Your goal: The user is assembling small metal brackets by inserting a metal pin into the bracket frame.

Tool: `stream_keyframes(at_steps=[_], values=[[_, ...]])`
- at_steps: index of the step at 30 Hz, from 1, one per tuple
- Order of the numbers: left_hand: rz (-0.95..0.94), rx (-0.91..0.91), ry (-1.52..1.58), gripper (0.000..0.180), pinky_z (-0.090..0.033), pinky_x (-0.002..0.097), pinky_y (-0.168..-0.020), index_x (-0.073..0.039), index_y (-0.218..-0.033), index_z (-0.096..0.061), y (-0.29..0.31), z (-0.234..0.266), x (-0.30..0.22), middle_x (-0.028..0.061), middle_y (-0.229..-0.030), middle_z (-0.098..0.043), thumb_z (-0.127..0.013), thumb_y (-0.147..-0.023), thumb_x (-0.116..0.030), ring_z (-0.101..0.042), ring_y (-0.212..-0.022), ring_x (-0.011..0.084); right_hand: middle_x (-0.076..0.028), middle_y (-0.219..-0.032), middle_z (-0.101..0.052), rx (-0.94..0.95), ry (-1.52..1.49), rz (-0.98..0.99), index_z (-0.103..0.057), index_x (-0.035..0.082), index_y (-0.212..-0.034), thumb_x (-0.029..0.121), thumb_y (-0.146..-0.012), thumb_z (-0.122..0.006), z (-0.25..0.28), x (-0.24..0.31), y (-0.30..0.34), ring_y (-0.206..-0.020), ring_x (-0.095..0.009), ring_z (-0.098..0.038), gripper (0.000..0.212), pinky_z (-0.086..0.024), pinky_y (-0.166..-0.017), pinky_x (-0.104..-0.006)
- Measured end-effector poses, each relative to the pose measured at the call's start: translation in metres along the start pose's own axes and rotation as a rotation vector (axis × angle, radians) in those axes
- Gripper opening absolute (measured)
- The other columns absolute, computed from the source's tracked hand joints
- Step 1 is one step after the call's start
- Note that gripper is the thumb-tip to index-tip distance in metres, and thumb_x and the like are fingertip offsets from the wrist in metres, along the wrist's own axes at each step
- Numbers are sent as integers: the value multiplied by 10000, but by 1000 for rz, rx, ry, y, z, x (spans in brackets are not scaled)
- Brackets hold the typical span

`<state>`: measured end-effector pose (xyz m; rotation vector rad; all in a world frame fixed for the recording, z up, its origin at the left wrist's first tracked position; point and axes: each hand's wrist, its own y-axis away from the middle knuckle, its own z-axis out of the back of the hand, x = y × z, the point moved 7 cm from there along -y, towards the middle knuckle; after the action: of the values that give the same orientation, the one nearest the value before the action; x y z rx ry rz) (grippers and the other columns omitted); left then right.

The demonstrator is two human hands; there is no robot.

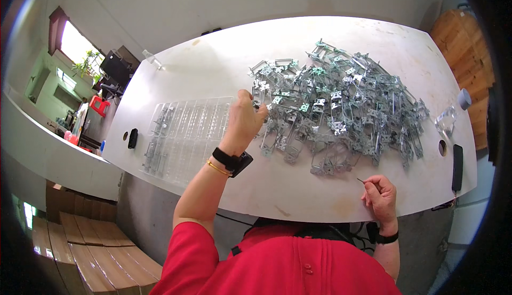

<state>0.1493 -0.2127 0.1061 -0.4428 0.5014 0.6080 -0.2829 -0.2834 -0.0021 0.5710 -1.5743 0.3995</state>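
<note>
A large heap of silvery metal brackets (341,97), thin frames with small plates, lies tangled across the middle and right of the white table. At the heap's left edge is my left hand (246,118), its fingers closed in a pinch on a metal bracket; the exact grip is partly hidden. Close to the table's near edge, below the heap, my right hand (381,194) is closed on a thin dark rod (361,180) that pokes out to the left. Left of my left hand lies a clear plastic tray (189,129) with rows of compartments, some metal brackets in its left column.
The white table (213,55) has holes near both ends. A small black object (133,138) lies at the left, a clear container (153,59) at the far left. To the right are a clear cup (446,121), a grey cap (464,99) and a black bar (457,168). Cardboard boxes (96,241) stand lower left.
</note>
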Motion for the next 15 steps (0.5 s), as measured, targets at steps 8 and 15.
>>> stream_keyframes(at_steps=[8,15], values=[[-211,275,114,483,-579,402,-674,5,-1265,-506,101,10,-35,188,-910,-716,-799,-910,-143,-722,-732,299,29,-713,-630,-29,53,-39,-696,18,-1064,133,-1059,-676,-1,0,2,-585,-27,-544,117,-426,-543,-206],[-213,563,67,487,-589,422,-710,-22,-1278,-495,184,6,-13,184,-964,-722,-796,-909,-119,-740,-799,324,29,-725,-626,-13,78,38,-697,20,-1089,129,-1066,-662,0,1,2,-587,-15,-517,117,-409,-549,-198]])
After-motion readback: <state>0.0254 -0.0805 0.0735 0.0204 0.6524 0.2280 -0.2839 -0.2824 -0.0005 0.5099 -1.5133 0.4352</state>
